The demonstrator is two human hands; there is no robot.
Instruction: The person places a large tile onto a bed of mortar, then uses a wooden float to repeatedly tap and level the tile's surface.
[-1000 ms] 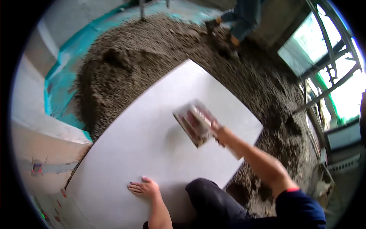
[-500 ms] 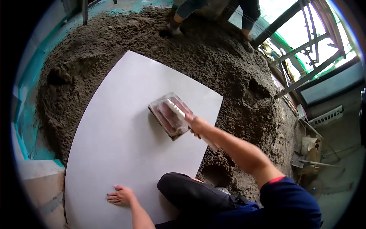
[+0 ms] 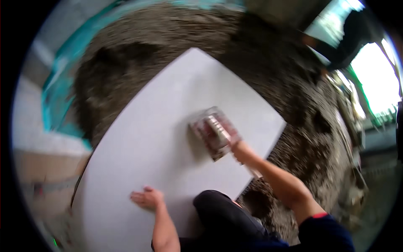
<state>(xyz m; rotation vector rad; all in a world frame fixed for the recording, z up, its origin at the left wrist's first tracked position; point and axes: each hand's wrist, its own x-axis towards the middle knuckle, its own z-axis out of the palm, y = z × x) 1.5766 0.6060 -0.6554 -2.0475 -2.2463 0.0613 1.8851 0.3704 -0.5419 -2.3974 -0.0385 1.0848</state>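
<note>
A large pale tile (image 3: pixel 130 151) lies before me on a bed of rough dark mortar (image 3: pixel 121 67). My right hand (image 3: pixel 241 152) grips the light handle of a flat rectangular tamping paddle (image 3: pixel 205 133) with a reddish, dirt-smeared top. The paddle is over the middle right of the tile; blur hides whether it touches. Lower on the tile, toward its left, my left hand (image 3: pixel 147 197) rests with its fingers stretched out and holds nothing. My bent knee (image 3: pixel 216 210) in dark trousers is at the tile's near edge.
Teal coating (image 3: pixel 63 101) runs along the base of the left wall. A hollow (image 3: pixel 257 202) sits in the mortar beside my knee. At the upper right another person (image 3: pixel 350 42) in dark clothes is bent over near a bright opening. Blurred debris lies along the right side.
My view has swung, so the tile and both hands appear farther right and the scene is smeared. The paddle stays in my right hand, and my left hand remains on the tile.
</note>
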